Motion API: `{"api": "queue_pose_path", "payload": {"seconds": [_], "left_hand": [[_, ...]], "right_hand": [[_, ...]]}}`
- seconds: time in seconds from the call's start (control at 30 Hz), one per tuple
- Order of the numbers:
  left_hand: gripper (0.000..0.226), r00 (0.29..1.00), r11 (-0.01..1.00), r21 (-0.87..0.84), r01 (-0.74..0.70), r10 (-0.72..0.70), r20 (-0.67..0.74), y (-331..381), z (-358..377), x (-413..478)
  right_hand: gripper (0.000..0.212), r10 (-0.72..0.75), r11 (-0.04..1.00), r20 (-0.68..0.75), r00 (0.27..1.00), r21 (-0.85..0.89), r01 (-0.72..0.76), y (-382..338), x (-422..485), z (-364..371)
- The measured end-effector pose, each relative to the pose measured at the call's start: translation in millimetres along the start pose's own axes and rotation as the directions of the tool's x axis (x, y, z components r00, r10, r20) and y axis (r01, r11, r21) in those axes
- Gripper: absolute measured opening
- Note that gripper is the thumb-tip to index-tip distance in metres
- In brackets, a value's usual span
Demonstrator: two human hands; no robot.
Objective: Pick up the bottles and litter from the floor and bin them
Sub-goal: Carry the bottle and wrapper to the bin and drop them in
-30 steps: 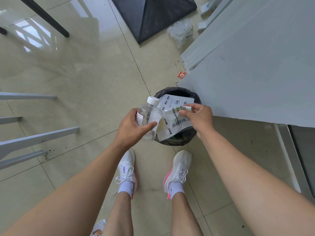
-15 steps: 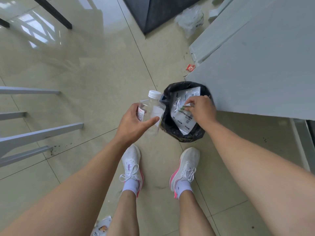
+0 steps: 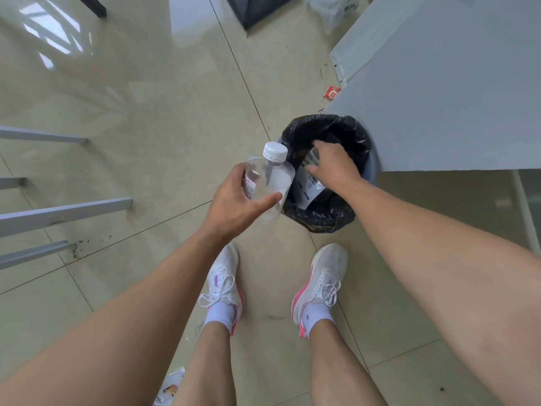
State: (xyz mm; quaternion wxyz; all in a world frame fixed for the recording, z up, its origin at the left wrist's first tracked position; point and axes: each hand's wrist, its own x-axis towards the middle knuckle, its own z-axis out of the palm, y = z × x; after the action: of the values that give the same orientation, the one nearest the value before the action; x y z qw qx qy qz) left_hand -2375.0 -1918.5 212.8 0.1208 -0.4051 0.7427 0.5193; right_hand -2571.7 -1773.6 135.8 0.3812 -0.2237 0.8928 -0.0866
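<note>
Bottle (image 3: 268, 183) clear, white-capped, upright

Floor (image 3: 152, 92): large glossy beige tiles, thin dark grout lines running diagonally. Bright window reflections (image 3: 55, 39) glare on the tiles at upper left. Grey metal bars (image 3: 64, 215) of a frame reach in from the left edge, roughly parallel; dark specks of dirt (image 3: 87, 244) lie by the end of the lowest bar. Pale grey tabletop (image 3: 456, 92) fills the upper right. Dark pyramid-shaped base (image 3: 257, 10) stands on the floor at top centre. Black bar (image 3: 95, 5) crosses the top left corner. Light even, daytime.
</note>
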Motion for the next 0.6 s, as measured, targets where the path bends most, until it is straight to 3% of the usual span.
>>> {"api": "queue_pose_path", "payload": {"seconds": [0.03,0.1,0.23,0.43,0.6], "left_hand": [[0.058,1.000,1.000,-0.005,-0.008,0.008,-0.006,4.6,2.2,-4.0],[0.060,1.000,0.999,-0.028,-0.024,0.024,-0.011,18.5,7.4,-10.7],[0.064,0.999,0.999,-0.045,0.004,-0.002,0.041,56.6,30.2,-11.4],[0.078,0.993,0.992,0.022,0.121,-0.121,-0.012,79.0,69.9,5.4],[0.067,0.998,0.994,0.089,0.067,-0.065,-0.019,79.0,57.1,-6.8]], "right_hand": [[0.061,-0.028,0.999,0.047,0.998,0.016,0.027,-0.1,-7.3,-6.6],[0.068,-0.051,0.996,0.034,0.998,0.077,0.049,0.8,-27.8,-25.4],[0.054,0.001,0.971,-0.100,0.995,0.238,0.023,15.0,-76.2,-59.2],[0.047,0.108,0.920,-0.124,0.986,0.388,-0.052,45.8,-123.2,-71.4],[0.048,0.107,0.914,-0.116,0.987,0.403,-0.051,49.5,-135.9,-68.7]]}}
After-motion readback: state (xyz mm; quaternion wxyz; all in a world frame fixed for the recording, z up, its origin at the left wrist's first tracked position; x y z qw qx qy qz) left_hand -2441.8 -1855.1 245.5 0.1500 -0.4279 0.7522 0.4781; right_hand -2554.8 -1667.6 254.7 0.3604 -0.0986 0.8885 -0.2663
